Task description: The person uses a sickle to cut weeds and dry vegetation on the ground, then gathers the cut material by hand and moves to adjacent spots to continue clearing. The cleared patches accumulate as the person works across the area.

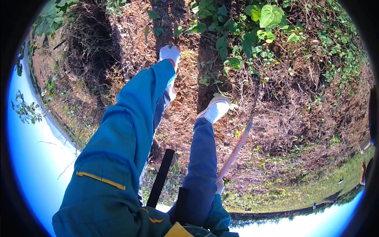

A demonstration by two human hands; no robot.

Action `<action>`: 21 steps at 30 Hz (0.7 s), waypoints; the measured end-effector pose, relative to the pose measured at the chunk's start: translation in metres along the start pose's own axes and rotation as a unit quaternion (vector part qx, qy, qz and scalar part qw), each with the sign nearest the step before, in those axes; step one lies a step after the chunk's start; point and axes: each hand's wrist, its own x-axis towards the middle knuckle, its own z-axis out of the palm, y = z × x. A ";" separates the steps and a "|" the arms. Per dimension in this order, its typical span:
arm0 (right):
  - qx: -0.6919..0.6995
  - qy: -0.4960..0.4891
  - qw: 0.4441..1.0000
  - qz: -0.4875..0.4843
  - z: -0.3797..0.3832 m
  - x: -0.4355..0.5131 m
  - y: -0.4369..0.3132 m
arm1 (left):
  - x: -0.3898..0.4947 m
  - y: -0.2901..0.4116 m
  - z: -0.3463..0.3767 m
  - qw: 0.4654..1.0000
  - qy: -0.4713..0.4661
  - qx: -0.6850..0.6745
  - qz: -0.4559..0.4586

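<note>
My left hand (169, 54), in a white glove, reaches ahead over my left foot, at the end of a long blue-green sleeve (124, 127). Its fingers look curled, and whether they grip anything is hidden. Low on the right, beside my right leg, my right hand (219, 186) is closed around the lower end of a long wooden handle (235, 151) with red marks. The handle slants up to the right; its far end meets dry stems, and any tool head there cannot be made out. A white shoe (218, 109) on my right foot stands on the soil beside cut or trailing greenery.
Leafy green vines (248, 38) spread ahead and to the right. Dry stems and litter (284, 109) cover the slope at the right. A dark, shaded tangle of brush (91, 44) lies at the left. Two black straps (161, 177) hang before my body. Small distant figures stand at the lower right.
</note>
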 end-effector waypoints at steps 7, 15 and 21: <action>-0.015 0.004 1.000 0.004 -0.008 -0.003 -0.009 | -0.031 -0.050 0.051 0.923 -0.126 0.350 0.098; -0.021 0.002 1.000 0.017 -0.014 -0.006 -0.028 | -0.025 -0.073 0.039 0.571 -0.246 0.707 0.338; -0.013 0.011 0.999 0.050 -0.010 -0.006 -0.037 | -0.022 -0.065 -0.077 0.849 -0.107 0.491 0.164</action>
